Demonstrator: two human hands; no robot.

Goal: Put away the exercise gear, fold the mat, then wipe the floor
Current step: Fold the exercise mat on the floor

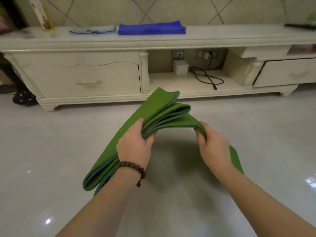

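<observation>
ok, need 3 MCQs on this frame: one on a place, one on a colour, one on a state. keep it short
1. Where does the folded blue cloth lie?
A. on the floor
B. on top of the TV cabinet
C. in a drawer

2. What colour is the mat?
A. green
B. red
C. black

3. How is the mat held?
A. left hand only
B. lying flat, untouched
C. left hand and right hand both grip it

Key: 1 B, the cloth rests on the cabinet top. 2 A, its folded layers are green. 3 C, the fingers of each hand curl round the folded layers, above the floor.
</observation>
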